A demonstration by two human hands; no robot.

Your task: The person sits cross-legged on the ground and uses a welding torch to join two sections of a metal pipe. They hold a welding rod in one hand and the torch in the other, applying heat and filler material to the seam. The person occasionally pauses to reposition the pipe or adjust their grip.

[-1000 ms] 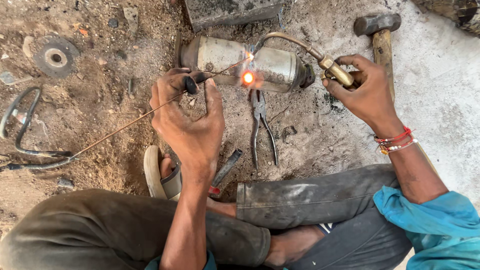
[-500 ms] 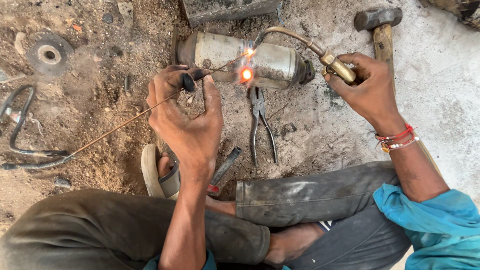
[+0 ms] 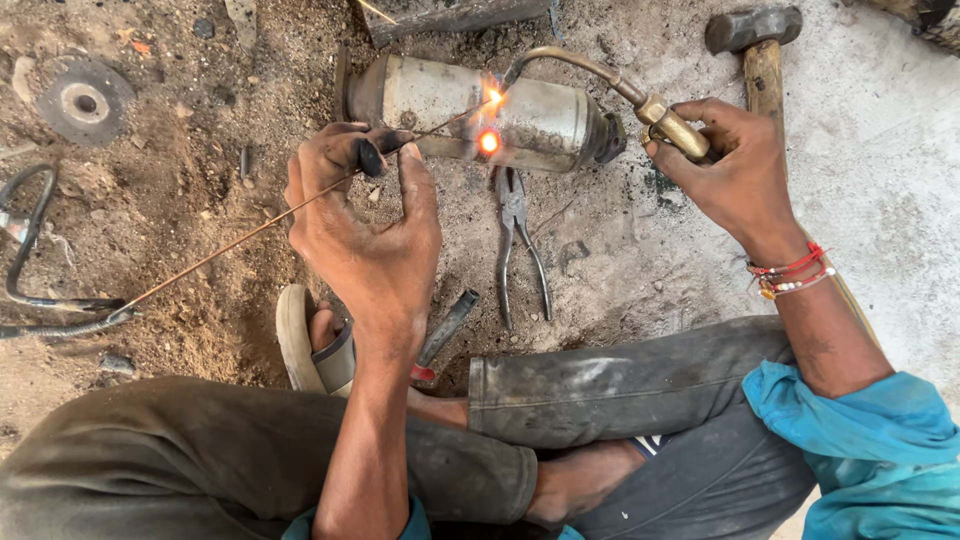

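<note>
My left hand (image 3: 365,225) pinches a thin copper-coloured filler rod (image 3: 240,235), whose tip reaches a glowing orange spot (image 3: 488,141) on a grey metal cylinder (image 3: 540,118) lying on the dirt floor. My right hand (image 3: 735,170) grips the brass handle of a gas torch (image 3: 665,120). The torch's curved tube arches over the cylinder and ends at a small flame next to the glowing spot. I sit cross-legged, knees near the bottom of the view.
Pliers (image 3: 520,245) lie on the ground just below the cylinder. A hammer (image 3: 755,45) rests at top right, a grinding disc (image 3: 82,100) at top left, a black hose (image 3: 40,270) at left. A sandal (image 3: 305,340) and a dark tool (image 3: 445,325) lie near my foot.
Both hands hold their positions. The rod tip and flame stay at the glowing spot on the cylinder; only the view has shifted slightly.
</note>
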